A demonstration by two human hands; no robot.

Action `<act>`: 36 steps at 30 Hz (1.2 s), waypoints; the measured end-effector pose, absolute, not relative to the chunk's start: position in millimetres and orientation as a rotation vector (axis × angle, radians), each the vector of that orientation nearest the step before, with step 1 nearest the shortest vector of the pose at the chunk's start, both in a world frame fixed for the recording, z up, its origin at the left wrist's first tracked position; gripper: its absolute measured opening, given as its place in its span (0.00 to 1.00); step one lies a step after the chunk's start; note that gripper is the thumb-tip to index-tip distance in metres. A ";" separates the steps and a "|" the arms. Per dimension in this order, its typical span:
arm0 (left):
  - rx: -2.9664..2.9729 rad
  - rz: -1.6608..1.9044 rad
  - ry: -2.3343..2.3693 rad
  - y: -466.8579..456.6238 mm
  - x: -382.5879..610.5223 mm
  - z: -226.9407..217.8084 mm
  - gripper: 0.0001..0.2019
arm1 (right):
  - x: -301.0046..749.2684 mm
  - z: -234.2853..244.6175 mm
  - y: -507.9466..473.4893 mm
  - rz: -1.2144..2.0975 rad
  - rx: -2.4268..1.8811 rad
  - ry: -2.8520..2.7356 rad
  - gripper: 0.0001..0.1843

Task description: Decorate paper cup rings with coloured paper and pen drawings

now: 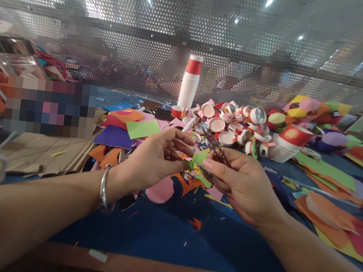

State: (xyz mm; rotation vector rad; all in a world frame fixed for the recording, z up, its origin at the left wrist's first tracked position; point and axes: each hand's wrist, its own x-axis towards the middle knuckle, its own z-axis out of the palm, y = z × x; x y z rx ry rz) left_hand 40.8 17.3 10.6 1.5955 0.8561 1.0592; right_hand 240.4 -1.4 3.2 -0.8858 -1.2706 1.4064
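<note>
Above the middle of the table, my left hand (157,157) has its fingers curled, with the thumb at the edge of a small piece of green paper (200,157). My right hand (245,180) is closed round a pair of dark metal scissors (215,143), whose blades spread apart towards the left. The right thumb also touches the green paper, which lies between the two hands. Below them are a rounded pink paper piece (160,189) and many coloured scraps (182,184). The scissors' handles are mostly hidden by the right hand.
A tall stack of paper cups (190,82) stands behind a heap of decorated cup pieces (217,125). More stacked cups (290,142) lean at the right. Coloured sheets (333,214) lie right, brown cardboard (35,154) left. A perforated metal screen (131,30) rises behind.
</note>
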 end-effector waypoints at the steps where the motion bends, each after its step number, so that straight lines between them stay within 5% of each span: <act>1: 1.602 1.060 0.870 17.8 40.3 10.8 0.19 | 240.0 3.6 -1.6 1.406 -0.891 -1.283 0.13; 24: 1.468 1.057 0.770 6.5 44.0 17.6 0.07 | 237.4 5.3 -0.3 1.254 -1.015 -1.506 0.15; 36: 1.518 1.108 0.814 9.9 43.0 14.6 0.11 | 237.4 4.4 -1.2 1.218 -1.015 -1.518 0.16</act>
